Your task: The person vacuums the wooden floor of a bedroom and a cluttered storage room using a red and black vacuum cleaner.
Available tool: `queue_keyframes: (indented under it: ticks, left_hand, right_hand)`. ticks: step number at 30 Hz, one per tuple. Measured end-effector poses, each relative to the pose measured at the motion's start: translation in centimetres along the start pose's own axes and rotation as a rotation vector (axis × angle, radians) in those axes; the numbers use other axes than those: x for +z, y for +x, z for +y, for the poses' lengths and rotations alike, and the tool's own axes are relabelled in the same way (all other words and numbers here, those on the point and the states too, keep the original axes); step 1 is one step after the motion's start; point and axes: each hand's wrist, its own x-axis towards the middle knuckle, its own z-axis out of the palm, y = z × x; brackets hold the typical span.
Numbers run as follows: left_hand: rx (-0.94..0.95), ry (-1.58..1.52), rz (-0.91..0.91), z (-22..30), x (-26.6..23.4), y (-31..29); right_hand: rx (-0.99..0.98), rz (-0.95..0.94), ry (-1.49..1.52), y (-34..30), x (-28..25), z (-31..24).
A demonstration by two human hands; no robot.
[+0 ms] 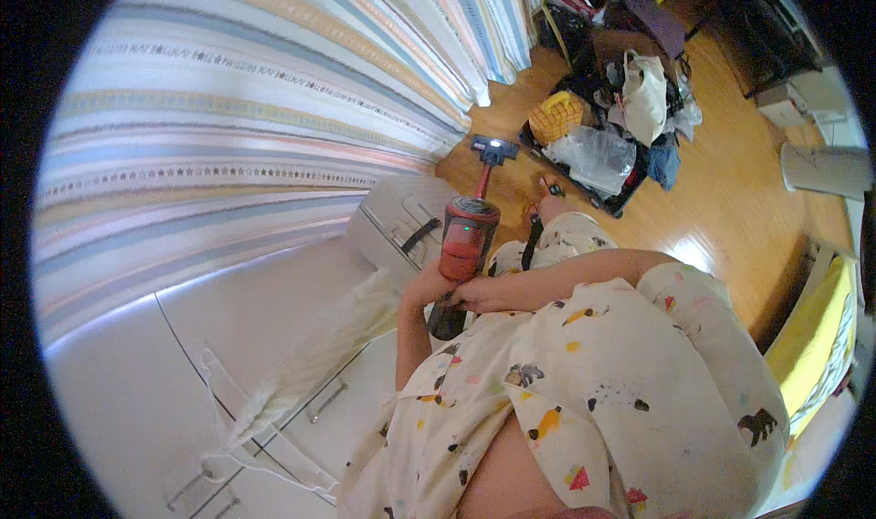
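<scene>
A red and black cordless stick vacuum (464,245) runs away from my body, a small green light glowing on its body. Its dark floor head (494,149), with a bright white lamp lit, rests on the wooden floor near the curtain's hem. My left hand (425,287) is closed round the handle area from the left. From the right, my right hand (474,295) wraps the same grip, its forearm crossing my front. The hands meet there, and some fingers are hidden. Below them sticks out the black handle end (448,322).
A grey-white suitcase (401,218) stands left of the vacuum, beside striped curtains (255,108). White cabinets (119,373) carry a pale cloth-like bundle (319,346). Ahead, an open black case (602,195) overflows with bags. At right are a white bin (826,169) and yellow bedding (812,346).
</scene>
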Motion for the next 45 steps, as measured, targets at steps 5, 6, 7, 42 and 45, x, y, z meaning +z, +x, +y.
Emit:
queue_keyframes:
  ticks: [5, 6, 7, 42, 45]
  left_hand:
    - [-0.331, 0.153, 0.429, 1.5, 0.0, -1.8]
    - [-0.326, 0.159, 0.413, 1.0, -0.1, -1.2]
    - [-0.211, 0.048, 0.512, 0.3, -0.2, -0.7]
    - [0.098, 0.019, 0.629, -1.5, -1.9, 6.7]
    - [0.048, 0.0, 0.531, 0.0, -1.9, 8.7]
  right_hand:
    - [0.034, -0.053, -0.049, 1.4, 1.5, -0.9]
    - [0.022, -0.049, -0.048, 1.2, 1.1, -1.4]
    - [0.011, -0.046, -0.045, 1.3, 1.0, -1.8]
    - [-0.071, 0.062, -0.231, 0.4, -0.5, -11.4]
    - [-0.091, 0.081, -0.235, 0.2, -1.4, -11.7]
